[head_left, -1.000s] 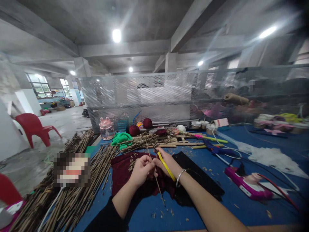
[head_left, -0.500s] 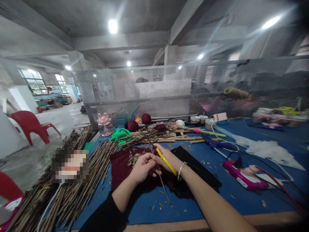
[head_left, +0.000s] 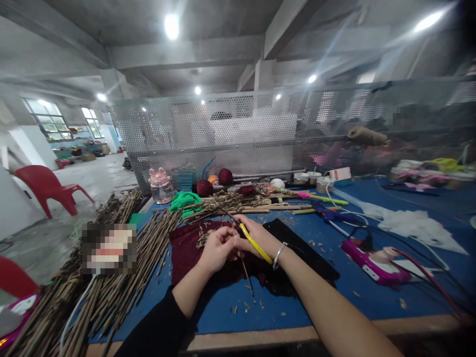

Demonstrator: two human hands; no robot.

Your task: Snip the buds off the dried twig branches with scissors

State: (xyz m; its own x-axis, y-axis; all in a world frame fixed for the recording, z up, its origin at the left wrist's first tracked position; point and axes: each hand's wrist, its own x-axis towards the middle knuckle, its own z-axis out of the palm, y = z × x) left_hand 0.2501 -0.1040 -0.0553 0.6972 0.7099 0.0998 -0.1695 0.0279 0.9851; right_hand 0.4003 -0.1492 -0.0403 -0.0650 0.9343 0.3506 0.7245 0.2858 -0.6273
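My left hand [head_left: 219, 249] is closed around a thin dried plant stem [head_left: 247, 276], whose lower end points down toward me. Right beside it, my right hand [head_left: 253, 237] is closed on yellow-handled scissors [head_left: 256, 244], their dark blades pointing away to the upper left. The two hands touch or nearly touch, and some fingertips are hidden. Beneath them lies a dark red cloth [head_left: 184, 253] with dried leaf scraps [head_left: 203, 237] on it. A black cloth [head_left: 301, 248] spreads out to the right under my right forearm.
Bundled dried stems [head_left: 137, 267] cover the table's left side. More stalks [head_left: 238, 201], yarn balls [head_left: 225, 176] and a pink-lidded bottle [head_left: 160, 186] stand along the back. To the right are a blue glue gun [head_left: 329, 212], a purple power strip [head_left: 375, 263], trailing cables and white plastic [head_left: 420, 230].
The stem's lower end has shifted up and slightly left, so less of it sticks out below my hands. Both hands keep their grip, and the view has tilted slightly.
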